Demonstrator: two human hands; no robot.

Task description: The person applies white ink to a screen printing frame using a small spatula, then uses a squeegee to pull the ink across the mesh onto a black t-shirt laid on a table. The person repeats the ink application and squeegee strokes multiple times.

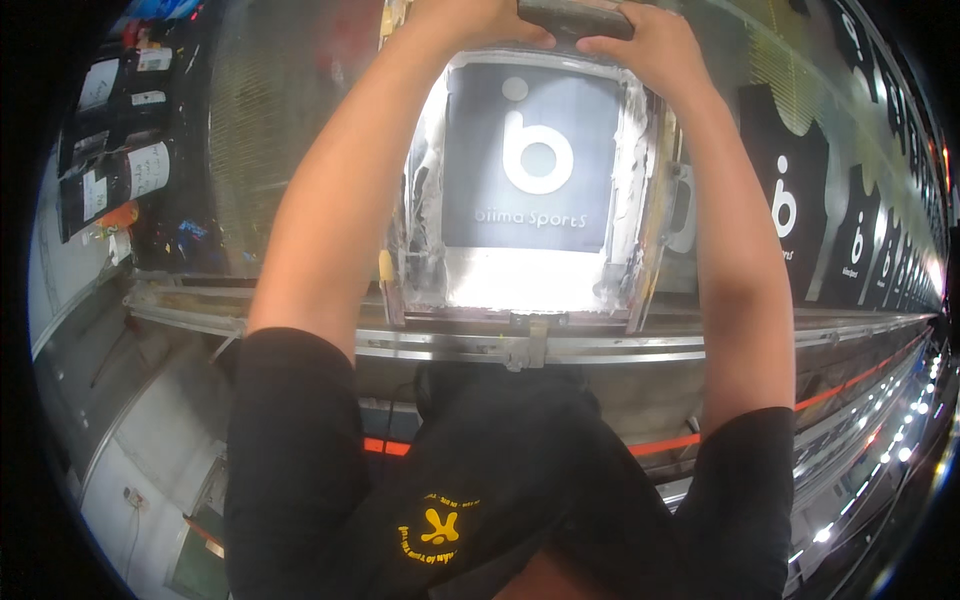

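Note:
Both my arms reach forward over a screen-printing frame (393, 290) lying on the long table. At its far end my left hand (478, 20) and my right hand (662, 50) grip a wide squeegee (578, 18) from its two ends, thumbs toward each other on the near side. The upper edge of the picture cuts off part of the squeegee and my left hand. Inside the frame, the dark mesh panel (480, 150) bears a pale rounded logo with lettering under it. White ink (540, 280) lies thick along the panel's sides and near end.
Black fabric pieces (800, 190) printed with the same white logo run in a row along the table to the right. Black items with white labels (149, 168) stand at the far left. A metal rail (450, 345) follows the table's near edge, between it and my body.

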